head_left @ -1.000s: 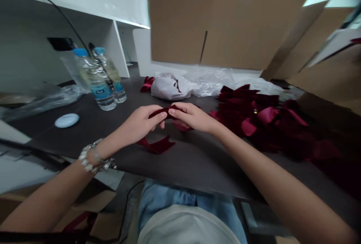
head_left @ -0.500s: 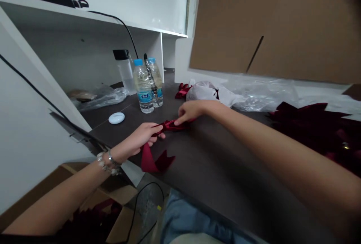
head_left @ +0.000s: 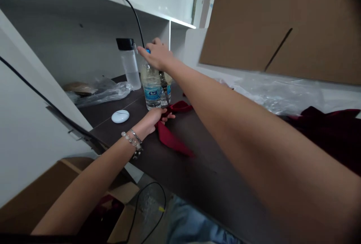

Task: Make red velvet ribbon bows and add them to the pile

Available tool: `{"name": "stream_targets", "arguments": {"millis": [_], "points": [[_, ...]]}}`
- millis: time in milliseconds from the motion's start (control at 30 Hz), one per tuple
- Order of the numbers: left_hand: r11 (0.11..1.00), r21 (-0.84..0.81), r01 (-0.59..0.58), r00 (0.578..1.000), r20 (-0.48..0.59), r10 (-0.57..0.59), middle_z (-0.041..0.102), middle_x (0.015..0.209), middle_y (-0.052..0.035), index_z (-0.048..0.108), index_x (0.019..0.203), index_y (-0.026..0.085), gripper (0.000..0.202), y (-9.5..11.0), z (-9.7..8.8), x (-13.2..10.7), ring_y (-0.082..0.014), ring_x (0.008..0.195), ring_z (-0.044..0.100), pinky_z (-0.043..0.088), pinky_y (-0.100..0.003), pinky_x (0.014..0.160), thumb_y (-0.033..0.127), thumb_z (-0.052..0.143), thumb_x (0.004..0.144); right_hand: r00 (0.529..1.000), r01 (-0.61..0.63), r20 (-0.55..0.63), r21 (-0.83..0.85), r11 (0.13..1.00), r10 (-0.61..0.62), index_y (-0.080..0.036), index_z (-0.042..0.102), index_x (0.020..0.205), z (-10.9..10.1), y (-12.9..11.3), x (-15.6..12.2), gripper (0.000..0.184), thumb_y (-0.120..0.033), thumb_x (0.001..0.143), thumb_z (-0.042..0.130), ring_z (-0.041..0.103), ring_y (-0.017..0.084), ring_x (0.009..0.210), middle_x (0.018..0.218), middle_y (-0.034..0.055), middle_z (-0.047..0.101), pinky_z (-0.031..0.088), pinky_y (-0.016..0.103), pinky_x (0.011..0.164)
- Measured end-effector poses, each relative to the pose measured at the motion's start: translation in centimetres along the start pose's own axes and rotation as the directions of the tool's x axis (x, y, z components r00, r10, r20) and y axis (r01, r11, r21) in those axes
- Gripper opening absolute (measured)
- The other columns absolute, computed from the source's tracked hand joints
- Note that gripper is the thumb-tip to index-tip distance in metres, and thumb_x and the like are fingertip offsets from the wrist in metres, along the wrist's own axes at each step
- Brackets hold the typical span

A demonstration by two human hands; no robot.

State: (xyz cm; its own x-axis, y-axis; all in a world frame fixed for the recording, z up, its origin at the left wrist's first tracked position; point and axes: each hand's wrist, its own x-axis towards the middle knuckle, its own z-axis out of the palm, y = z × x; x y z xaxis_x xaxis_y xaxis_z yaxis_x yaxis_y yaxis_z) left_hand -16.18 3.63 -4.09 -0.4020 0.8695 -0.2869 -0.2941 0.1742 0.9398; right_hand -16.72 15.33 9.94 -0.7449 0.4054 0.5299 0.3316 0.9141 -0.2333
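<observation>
My left hand is closed on a dark red ribbon bow just above the table. A loop sticks out to the right of the fingers, and a wide tail hangs down toward the tabletop. My right hand is raised over two water bottles with blue labels. Its thumb and fingers are apart around a blue cap, and the rest of the bottle tops is hidden. A thin dark stick-like thing leans against the bottles below that hand; its upper end is covered.
A clear bottle with a black lid stands behind, beside crumpled plastic. A white oval mouse-like object lies at left. Large cardboard rises at back right, with dark red fabric below. An open carton sits under the table edge.
My right hand has let go of the ribbon and moved up and left to the bottle tops. My left hand still holds the ribbon, its tail now swung to the right. The view has shifted.
</observation>
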Motion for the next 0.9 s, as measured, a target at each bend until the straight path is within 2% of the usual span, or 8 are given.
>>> {"name": "stream_targets", "arguments": {"millis": [200,533,900], "points": [[0.986,-0.164,0.016,0.998,0.060,-0.007,0.067,0.065,-0.0073,0.057,0.087,0.008,0.017,0.2,-0.4,0.2,-0.0003,0.036,0.036,0.024,-0.012,0.036,0.008,0.040,0.091,0.999,0.004,-0.048,-0.001,1.000,-0.004,-0.017,0.061,0.116,0.3,0.0,-0.7,0.049,-0.051,0.099,0.031,0.037,0.036,0.127,0.136,0.0136,0.043,0.037,0.050,0.101],[0.977,-0.211,0.015,0.994,0.109,0.009,0.067,0.066,-0.0079,0.058,0.092,0.008,0.017,0.3,-0.6,0.4,-0.0003,0.035,0.036,0.022,-0.011,0.034,0.008,0.041,0.091,0.995,-0.009,-0.101,-0.014,1.000,0.007,-0.020,0.060,0.119,0.9,0.2,-0.5,0.046,-0.052,0.100,0.033,0.037,0.033,0.127,0.138,0.0114,0.042,0.039,0.050,0.098],[0.923,-0.370,0.102,0.987,0.150,-0.049,0.067,0.068,-0.0092,0.055,0.085,0.008,0.017,0.9,-0.9,0.5,0.0018,0.032,0.033,0.023,-0.010,0.031,0.008,0.040,0.092,0.990,0.010,-0.144,0.018,1.000,-0.008,-0.019,0.060,0.115,1.2,0.3,-0.8,0.044,-0.051,0.098,0.035,0.036,0.032,0.126,0.139,0.0106,0.043,0.040,0.051,0.098]]}}
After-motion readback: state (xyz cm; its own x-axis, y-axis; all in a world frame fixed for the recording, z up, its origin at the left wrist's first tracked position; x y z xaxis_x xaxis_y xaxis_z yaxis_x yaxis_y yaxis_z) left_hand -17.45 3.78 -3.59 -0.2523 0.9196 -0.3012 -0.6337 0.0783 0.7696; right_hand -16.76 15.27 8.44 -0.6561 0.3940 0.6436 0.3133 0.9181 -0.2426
